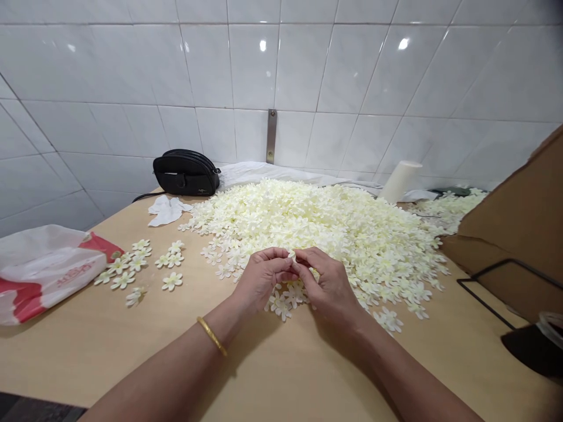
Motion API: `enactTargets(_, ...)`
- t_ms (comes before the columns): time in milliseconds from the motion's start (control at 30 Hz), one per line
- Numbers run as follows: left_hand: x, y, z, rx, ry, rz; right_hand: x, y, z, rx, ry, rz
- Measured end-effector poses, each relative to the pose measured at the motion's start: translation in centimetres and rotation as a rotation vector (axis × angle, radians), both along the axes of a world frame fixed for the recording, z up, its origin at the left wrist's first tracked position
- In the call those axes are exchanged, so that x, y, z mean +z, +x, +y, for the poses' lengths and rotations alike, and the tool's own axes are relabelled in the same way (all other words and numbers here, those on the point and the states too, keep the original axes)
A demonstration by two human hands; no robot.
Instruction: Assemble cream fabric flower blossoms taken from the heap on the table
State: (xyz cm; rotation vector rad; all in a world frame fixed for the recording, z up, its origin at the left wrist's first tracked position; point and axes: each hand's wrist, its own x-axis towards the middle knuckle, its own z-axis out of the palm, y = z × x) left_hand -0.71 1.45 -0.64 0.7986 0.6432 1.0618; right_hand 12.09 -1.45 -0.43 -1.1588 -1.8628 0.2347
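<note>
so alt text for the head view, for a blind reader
A person's left hand and right hand meet at the fingers, apparently pinching a small pale piece, before a heap of cream flowers on a table. A black bag stands at the back left.

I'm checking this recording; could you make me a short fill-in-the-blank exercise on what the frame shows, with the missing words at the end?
1. Of the left hand and the right hand, only the ____ has a gold bangle near its wrist.
2. The small handbag is ____ in colour.
3. The plastic bag is white and ____.
4. In the picture, the cardboard is ____ of the flower pile.

Missing words: left; black; red; right.
</note>
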Motion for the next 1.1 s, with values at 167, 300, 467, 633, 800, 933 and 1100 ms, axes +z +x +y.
enactTargets(167, -0.04, -0.07, 0.09, -0.005, 0.027, 0.061, 0.3, 0.22, -0.1, 0.051, -0.025, -0.004)
enactTargets(300, -0.11, -0.13, -0.02, 0.004, 0.104, 0.137, 0.16, 0.21, 0.02, 0.015, -0.02, -0.06)
enactTargets(467, 0.09, -0.03, -0.25, -0.039, 0.132, 0.148, -0.16, 0.58, 0.15, -0.042, 0.013, -0.116)
enactTargets(633, 0.04, -0.03, -0.22, -0.058, 0.088, 0.108, -0.39, 0.63, 0.05, -0.064, 0.034, -0.183)
enactTargets(800, -0.45, -0.1, 0.05, -0.072, 0.079, 0.072, -0.43, 0.46, 0.04, -0.093, 0.038, -0.212)
enactTargets(933, -0.62, -0.17, 0.19, -0.081, 0.055, 0.043, -0.17, 0.39, -0.1, -0.1, 0.009, -0.109)
enactTargets(1100, -0.19, -0.1, -0.06, -0.08, 0.043, 0.064, -0.01, 0.3, -0.18, -0.108, -0.084, 0.009)
